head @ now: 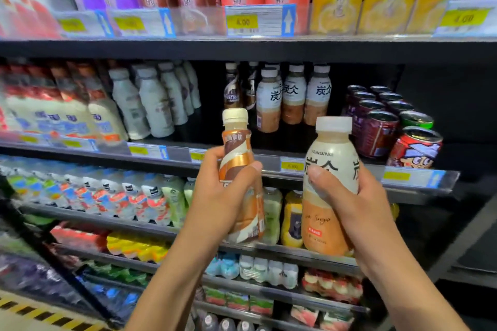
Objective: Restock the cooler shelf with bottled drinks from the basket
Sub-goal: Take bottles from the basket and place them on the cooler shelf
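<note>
The left hand (215, 196) is wrapped round the middle of a coffee bottle (236, 148), thumb across the front of the label and fingers behind; the bottle is held upright, tilted slightly, in front of the front edge of the shelf (174, 154). To its right, the right hand (357, 204) is closed round a tea bottle (330, 158), thumb on the label and fingers curled round the far side, cap up. Both bottles are held just short of the shelf, and neither has been set down. The basket is not in view.

On the shelf, a row of brown coffee bottles (231, 91) stands left of the middle, with a dark gap in front of it reaching to the front edge. Just beside it on the right stand rows of tea bottles (269, 101), also set back from that edge. Cans (376, 126) fill the right end.

Each bottle is best matched to its own row: coffee into the left gap, tea into the lane beside it. They should be lifted over the front rail, set down flat with the label facing out, and pushed back until the bottle ahead is touched. One should probably be placed at a time, so that neighbours are not knocked over.
</note>
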A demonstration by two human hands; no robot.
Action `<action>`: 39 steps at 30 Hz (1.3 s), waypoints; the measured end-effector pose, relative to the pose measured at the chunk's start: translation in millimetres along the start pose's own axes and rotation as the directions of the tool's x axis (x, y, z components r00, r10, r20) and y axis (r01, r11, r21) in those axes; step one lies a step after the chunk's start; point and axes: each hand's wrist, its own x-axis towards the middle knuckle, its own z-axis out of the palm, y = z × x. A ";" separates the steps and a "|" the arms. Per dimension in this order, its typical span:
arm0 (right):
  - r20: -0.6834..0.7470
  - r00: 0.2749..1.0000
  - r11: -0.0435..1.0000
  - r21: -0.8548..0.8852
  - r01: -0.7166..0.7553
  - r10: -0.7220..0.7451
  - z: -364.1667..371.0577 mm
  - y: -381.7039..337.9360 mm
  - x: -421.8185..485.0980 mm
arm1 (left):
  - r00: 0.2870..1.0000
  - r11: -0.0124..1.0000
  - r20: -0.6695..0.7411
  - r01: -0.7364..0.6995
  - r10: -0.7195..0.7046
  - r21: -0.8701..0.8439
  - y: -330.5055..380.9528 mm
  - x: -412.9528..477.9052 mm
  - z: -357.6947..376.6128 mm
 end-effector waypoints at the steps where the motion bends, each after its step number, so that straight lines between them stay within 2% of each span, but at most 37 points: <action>1: -0.013 1.000 1.000 -0.006 0.001 -0.001 3.9 -0.9 9.0 | 1.000 1.000 0.003 -0.009 0.009 0.001 1.1 10.5 -1.3; 11: -0.065 0.997 0.999 -0.006 0.034 -0.034 36.6 -8.3 93.8 | 0.996 0.989 0.052 -0.082 0.076 0.120 7.9 119.9 -8.3; 16: -0.116 0.993 0.999 -0.048 -0.004 -0.002 47.8 -2.0 132.7 | 0.999 0.985 0.005 -0.036 0.036 0.166 0.8 164.6 -3.3; 19: -0.172 0.985 0.997 -0.063 -0.035 0.024 48.1 4.7 154.5 | 0.998 0.989 -0.009 -0.059 0.061 0.133 -9.7 193.5 2.1; 24: -0.255 0.966 0.998 -0.039 -0.053 0.041 53.3 15.1 189.8 | 0.999 0.997 -0.045 -0.005 0.008 0.073 -31.2 242.1 14.3; 28: -0.252 0.968 0.986 -0.158 -0.045 0.003 49.6 27.0 217.6 | 0.998 0.997 0.050 0.042 -0.046 0.069 -40.6 264.3 9.1; 32: -0.250 0.968 0.970 -0.231 -0.072 0.013 45.1 32.0 229.3 | 0.991 0.994 0.134 0.009 -0.023 0.106 -51.6 277.3 5.4; 36: -0.210 0.977 0.968 -0.241 -0.073 0.021 39.8 40.0 239.6 | 0.992 0.988 0.120 0.026 -0.045 0.155 -56.7 291.1 8.8; 39: -0.245 0.969 0.959 -0.269 -0.090 0.022 40.2 47.5 245.8 | 0.995 0.983 0.086 0.031 -0.047 0.180 -60.0 297.6 11.4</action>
